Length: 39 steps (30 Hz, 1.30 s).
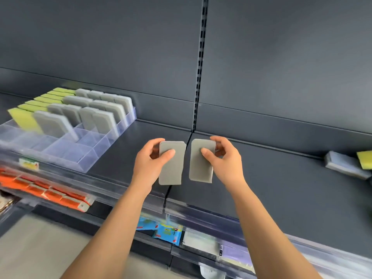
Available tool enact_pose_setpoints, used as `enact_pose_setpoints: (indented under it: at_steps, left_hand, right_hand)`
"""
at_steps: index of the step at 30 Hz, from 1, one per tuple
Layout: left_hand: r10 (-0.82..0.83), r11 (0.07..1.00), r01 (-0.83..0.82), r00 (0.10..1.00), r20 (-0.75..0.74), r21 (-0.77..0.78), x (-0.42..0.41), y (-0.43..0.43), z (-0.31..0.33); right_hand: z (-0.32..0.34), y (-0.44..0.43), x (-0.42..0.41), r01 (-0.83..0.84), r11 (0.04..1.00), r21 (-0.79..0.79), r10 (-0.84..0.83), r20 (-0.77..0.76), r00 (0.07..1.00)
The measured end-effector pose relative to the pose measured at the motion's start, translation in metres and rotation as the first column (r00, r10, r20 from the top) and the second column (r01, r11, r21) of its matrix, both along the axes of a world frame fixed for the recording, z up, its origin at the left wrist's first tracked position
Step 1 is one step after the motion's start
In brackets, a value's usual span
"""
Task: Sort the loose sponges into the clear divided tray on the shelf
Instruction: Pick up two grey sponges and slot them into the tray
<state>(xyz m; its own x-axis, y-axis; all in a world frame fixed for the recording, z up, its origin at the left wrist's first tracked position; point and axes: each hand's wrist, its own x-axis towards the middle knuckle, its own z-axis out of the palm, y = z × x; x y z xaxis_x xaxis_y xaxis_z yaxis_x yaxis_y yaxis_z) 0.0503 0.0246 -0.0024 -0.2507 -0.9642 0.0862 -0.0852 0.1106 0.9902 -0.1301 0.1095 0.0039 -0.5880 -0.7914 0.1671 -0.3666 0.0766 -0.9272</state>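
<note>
One dark shelf (261,178) carries everything. At its left end, close to the front edge, stands the tray (86,165), clear and divided. Green sponges (40,101) stand on edge in its left row and grey sponges (96,111) in the rows beside them. Several front compartments are empty.

Both hands are above the middle of the shelf, near the front edge and well apart from the tray. The left hand (149,164) grips the left sponge (173,170), with the thumb on the face toward the camera and the fingers behind. The right hand (225,158) grips the right sponge (199,168) in the same way. Both sponges are grey and held upright, just beside each other, with a narrow gap between them.

At the right end of the shelf lie two loose sponges, a grey one (342,166) and a yellow-green one (365,159). The second is partly cut by the picture edge, and it seems to rest against the first.

I judge these sponges to be very light and soft, a little rough on the surface, so not slippery and not fragile. A light pinch on the two broad faces, in the upper half, should be enough. This leaves the lower edge free to enter a compartment. A hard squeeze would probably bend the sponge, and then it may catch on a divider.
</note>
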Motion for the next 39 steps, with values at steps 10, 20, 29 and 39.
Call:
enact_pose_setpoints:
  at_steps: [10, 20, 29, 39]
  left_hand:
    - [0.101, 0.995, -0.102, 0.994, -0.048, -0.02, 0.135, -0.041, 0.012]
    - [0.18, 0.982, -0.182, 0.983, -0.048, -0.043, 0.217, -0.104, 0.014]
    - [0.176, 0.977, -0.166, 0.982, 0.064, -0.135, 0.243, -0.187, 0.019]
    - [0.157, 0.967, -0.106, 0.963, 0.217, -0.23, 0.248, -0.236, 0.013]
  right_hand:
    - [0.006, -0.061, 0.132, -0.114, 0.993, -0.033, 0.113, -0.019, 0.993]
    - [0.009, -0.146, 0.21, -0.222, 0.97, -0.104, 0.217, -0.054, 0.975]
    - [0.012, -0.228, 0.235, -0.215, 0.966, -0.144, 0.204, -0.088, 0.975]
    - [-0.001, -0.26, 0.239, -0.137, 0.985, -0.103, 0.122, -0.136, 0.983]
